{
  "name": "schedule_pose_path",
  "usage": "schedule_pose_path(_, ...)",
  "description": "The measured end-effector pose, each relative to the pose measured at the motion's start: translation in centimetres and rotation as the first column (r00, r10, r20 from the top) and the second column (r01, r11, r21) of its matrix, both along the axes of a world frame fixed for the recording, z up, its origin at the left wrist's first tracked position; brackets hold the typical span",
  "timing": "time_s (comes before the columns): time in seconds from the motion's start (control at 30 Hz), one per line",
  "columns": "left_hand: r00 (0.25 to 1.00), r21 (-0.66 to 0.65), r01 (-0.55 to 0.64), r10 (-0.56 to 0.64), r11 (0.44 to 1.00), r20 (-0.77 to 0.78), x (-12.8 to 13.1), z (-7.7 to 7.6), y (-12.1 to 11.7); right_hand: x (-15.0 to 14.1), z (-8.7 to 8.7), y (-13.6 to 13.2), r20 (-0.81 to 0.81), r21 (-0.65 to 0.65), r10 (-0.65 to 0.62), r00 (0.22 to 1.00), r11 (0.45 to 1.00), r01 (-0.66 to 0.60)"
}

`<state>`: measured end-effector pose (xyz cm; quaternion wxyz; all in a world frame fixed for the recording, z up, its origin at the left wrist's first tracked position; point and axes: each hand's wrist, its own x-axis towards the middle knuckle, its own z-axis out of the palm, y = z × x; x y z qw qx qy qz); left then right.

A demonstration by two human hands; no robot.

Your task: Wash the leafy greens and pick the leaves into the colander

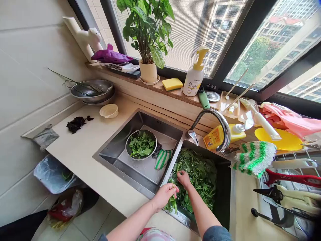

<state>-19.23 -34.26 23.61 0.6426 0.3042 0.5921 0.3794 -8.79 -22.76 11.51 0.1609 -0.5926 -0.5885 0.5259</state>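
Observation:
My left hand is closed around a small bunch of leafy greens above the near left edge of the right sink basin. Just beyond it, my right hand is pinched over the greens in that basin; whatever is between its fingers is too small to name. Wet leafy greens with long stems fill most of the right basin. In the left basin stands a round metal bowl with more picked leaves in it.
A green-striped cloth lies beside the bowl. The curved faucet arches over the right basin. Shears and a red-handled tool rest on the right rack. A trash bag hangs at the counter's left edge.

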Motion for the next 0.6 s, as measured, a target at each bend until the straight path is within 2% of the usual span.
schedule_pose_path(0.1,1.0,-0.072,-0.024,0.023,0.997,-0.017,0.8,-0.6,0.8,2.8,2.3,-1.4,-0.077,-0.087,0.028,0.997,0.996,-0.035)
schedule_pose_path(0.2,0.993,-0.018,-0.063,0.061,0.998,-0.104,1.8,-1.1,1.9,5.6,5.3,-3.2,-0.205,-0.082,0.039,0.978,0.995,-0.057)
schedule_pose_path(0.3,0.987,0.056,-0.074,0.081,0.996,-0.138,2.6,-1.2,3.0,7.2,8.2,-5.0,-0.227,0.079,0.091,0.97,0.994,-0.074)
schedule_pose_path(0.37,0.99,0.048,-0.072,0.077,0.996,-0.12,2.8,-1.0,3.5,7.6,9.7,-6.0,-0.17,0.192,0.144,0.975,0.975,-0.11)
schedule_pose_path(0.43,0.994,0.026,-0.069,0.071,0.997,-0.089,2.8,-0.7,3.6,7.5,10.9,-6.6,-0.138,0.24,0.168,0.976,0.962,-0.132)
schedule_pose_path(0.5,0.997,0.016,-0.075,0.075,0.997,-0.034,2.5,-0.3,3.4,7.2,11.8,-6.9,-0.167,0.209,0.137,0.976,0.973,-0.101)
schedule_pose_path(0.6,0.992,0.001,-0.097,0.096,0.995,0.082,2.2,0.4,2.8,6.6,12.6,-7.0,-0.281,0.062,0.053,0.958,0.997,-0.036)
